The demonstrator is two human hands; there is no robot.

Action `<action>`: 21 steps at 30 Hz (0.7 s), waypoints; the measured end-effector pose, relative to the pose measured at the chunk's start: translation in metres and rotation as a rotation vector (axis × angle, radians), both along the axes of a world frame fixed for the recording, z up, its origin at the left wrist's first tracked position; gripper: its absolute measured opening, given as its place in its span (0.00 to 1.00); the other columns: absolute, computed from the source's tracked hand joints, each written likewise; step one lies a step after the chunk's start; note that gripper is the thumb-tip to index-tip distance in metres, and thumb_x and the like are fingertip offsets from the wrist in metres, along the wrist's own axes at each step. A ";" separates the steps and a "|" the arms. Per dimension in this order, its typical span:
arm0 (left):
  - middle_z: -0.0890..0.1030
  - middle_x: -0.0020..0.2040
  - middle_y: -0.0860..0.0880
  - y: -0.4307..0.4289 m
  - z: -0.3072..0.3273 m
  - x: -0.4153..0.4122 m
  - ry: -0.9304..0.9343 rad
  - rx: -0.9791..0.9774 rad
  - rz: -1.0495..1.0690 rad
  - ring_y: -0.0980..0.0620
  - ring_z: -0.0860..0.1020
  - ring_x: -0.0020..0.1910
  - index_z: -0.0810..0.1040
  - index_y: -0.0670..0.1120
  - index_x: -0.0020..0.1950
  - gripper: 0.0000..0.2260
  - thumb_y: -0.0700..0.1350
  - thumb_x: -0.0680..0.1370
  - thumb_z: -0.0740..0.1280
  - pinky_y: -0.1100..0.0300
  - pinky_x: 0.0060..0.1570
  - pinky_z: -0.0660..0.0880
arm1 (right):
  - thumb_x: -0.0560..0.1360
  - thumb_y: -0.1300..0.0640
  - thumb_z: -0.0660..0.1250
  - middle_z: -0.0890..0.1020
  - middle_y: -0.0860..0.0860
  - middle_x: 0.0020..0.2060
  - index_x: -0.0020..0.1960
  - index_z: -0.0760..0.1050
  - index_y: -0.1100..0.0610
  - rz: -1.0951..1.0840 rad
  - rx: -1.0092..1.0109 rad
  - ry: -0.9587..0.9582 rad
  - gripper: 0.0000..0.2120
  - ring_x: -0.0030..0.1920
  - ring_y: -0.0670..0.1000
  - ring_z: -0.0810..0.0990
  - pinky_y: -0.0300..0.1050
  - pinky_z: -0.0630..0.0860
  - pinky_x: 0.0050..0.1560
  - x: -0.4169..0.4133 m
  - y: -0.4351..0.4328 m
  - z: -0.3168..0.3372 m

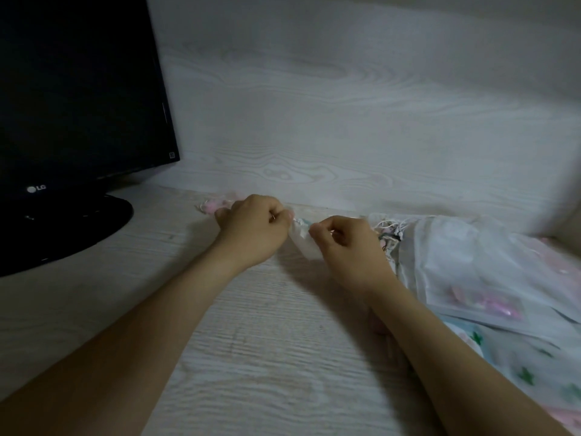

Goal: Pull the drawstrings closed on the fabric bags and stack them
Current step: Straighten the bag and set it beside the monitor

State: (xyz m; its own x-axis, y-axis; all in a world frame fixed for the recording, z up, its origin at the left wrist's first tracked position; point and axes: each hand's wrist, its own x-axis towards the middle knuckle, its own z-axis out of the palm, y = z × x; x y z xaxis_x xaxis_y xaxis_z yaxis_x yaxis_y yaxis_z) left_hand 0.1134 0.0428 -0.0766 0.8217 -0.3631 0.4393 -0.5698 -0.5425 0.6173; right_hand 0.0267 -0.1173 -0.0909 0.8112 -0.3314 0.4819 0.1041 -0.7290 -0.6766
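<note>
At frame centre a small sheer bag (300,243) sits between two fists. The left hand (251,228) and right hand (344,243) each curl tight at its mouth, likely pinching a string, though the strings are hidden. Pull evenly outward, level with the desk (251,357), until the neck gathers fully — then lay it on the pink bags (217,207) behind the left hand. The pile (471,262) waits at right.

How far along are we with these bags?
Seemingly done: some pink bags lie behind the left hand, too blurred to confirm they are drawn shut. In hand: the left hand and right hand pinch one sheer bag between them. Left: a big pile of bags beside the right hand, loose strings showing at its far end.
</note>
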 end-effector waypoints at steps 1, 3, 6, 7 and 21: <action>0.77 0.30 0.54 -0.001 0.000 0.000 0.054 -0.073 -0.023 0.50 0.76 0.36 0.80 0.44 0.40 0.17 0.52 0.84 0.66 0.51 0.49 0.72 | 0.80 0.44 0.70 0.78 0.47 0.27 0.37 0.81 0.53 0.009 0.055 -0.016 0.17 0.29 0.44 0.73 0.45 0.71 0.37 0.000 -0.001 -0.001; 0.76 0.29 0.50 -0.003 0.002 0.000 0.235 -0.246 -0.083 0.50 0.76 0.33 0.76 0.41 0.40 0.16 0.49 0.83 0.64 0.52 0.42 0.73 | 0.76 0.39 0.72 0.78 0.53 0.26 0.35 0.82 0.53 0.017 0.171 -0.046 0.20 0.29 0.47 0.72 0.46 0.71 0.37 0.001 0.000 -0.001; 0.73 0.27 0.49 -0.006 0.004 -0.003 0.453 -0.517 -0.138 0.48 0.75 0.30 0.73 0.44 0.37 0.13 0.44 0.82 0.63 0.50 0.40 0.74 | 0.74 0.43 0.74 0.82 0.55 0.29 0.35 0.83 0.55 0.007 0.321 -0.018 0.17 0.31 0.46 0.75 0.44 0.72 0.39 0.001 0.003 0.004; 0.73 0.29 0.48 -0.007 0.005 -0.003 0.488 -0.601 -0.152 0.47 0.75 0.32 0.73 0.44 0.36 0.14 0.42 0.82 0.63 0.49 0.41 0.75 | 0.75 0.47 0.75 0.80 0.50 0.26 0.34 0.83 0.56 0.005 0.347 0.009 0.15 0.29 0.44 0.74 0.41 0.70 0.37 0.000 0.003 0.006; 0.75 0.33 0.48 -0.009 0.008 -0.009 0.686 -0.717 -0.416 0.53 0.70 0.32 0.67 0.47 0.41 0.13 0.43 0.86 0.62 0.62 0.25 0.60 | 0.76 0.55 0.73 0.72 0.43 0.20 0.35 0.84 0.56 0.021 0.139 0.073 0.12 0.22 0.42 0.67 0.34 0.63 0.28 -0.006 0.003 0.005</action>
State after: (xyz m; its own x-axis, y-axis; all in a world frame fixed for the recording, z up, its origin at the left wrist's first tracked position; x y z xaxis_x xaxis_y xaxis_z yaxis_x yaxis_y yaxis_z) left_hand 0.1044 0.0342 -0.0685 0.8454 -0.5116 0.1533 -0.0374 0.2295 0.9726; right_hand 0.0205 -0.1138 -0.0863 0.8498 -0.3731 0.3724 0.0655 -0.6263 -0.7769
